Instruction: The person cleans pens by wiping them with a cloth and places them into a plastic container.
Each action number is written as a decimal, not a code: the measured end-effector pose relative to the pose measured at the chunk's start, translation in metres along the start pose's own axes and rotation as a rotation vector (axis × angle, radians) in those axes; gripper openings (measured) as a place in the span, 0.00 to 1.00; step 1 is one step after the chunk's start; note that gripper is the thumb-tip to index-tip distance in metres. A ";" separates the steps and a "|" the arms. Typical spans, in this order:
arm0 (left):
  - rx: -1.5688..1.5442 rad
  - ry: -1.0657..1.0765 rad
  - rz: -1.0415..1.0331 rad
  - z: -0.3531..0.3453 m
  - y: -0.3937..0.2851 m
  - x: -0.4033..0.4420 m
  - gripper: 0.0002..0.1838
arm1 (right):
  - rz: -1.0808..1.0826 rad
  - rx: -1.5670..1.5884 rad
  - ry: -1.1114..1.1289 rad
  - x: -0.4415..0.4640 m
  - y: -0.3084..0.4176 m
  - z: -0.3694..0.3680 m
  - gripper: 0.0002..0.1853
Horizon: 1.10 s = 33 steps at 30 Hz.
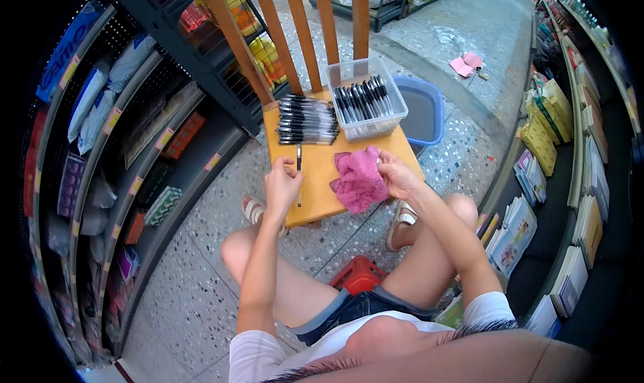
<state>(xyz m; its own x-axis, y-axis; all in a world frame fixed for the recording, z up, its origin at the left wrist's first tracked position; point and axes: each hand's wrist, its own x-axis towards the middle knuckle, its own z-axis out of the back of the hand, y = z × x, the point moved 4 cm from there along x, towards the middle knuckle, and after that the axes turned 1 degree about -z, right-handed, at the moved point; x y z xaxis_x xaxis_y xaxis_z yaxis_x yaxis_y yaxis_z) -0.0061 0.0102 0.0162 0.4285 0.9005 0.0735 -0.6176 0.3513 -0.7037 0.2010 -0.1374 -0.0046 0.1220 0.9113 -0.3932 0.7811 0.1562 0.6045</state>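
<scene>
Red plastic stool [360, 274]: we are seeing it between our thighs.
Left hand [283, 185]: we are pinching a slim pen [299, 158] above the chair seat.
Right hand [397, 174]: we are gripping a bunched pink cloth [361, 182].
Wooden chair [315, 172]: we are facing piled pens [305, 121] beside a clear plastic box [376, 129] holding more.
Floor [463, 155]: we are glimpsing a blue basin [439, 125] just beyond the seat.

No text can be read for certain: the blue package [66, 53] bears large lettering (tilted and blurred), and the shelf-edge labels [112, 121] are too small.
</scene>
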 end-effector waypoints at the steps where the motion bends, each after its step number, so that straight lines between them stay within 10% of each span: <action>1: -0.101 0.009 -0.026 0.000 -0.010 -0.004 0.12 | -0.004 -0.006 -0.034 0.002 -0.005 0.002 0.19; 14: -0.353 0.151 -0.406 -0.034 -0.078 -0.033 0.13 | 0.521 -0.368 0.011 0.009 0.007 -0.034 0.14; 33: -0.092 0.059 -0.582 -0.034 -0.080 -0.039 0.12 | 0.549 -0.687 -0.102 0.012 0.009 -0.026 0.10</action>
<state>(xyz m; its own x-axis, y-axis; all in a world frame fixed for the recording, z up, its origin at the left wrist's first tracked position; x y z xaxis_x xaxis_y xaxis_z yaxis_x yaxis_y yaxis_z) 0.0490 -0.0617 0.0460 0.7174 0.5495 0.4282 -0.2112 0.7573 -0.6180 0.1932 -0.1147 0.0140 0.4517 0.8915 0.0350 0.0599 -0.0695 0.9958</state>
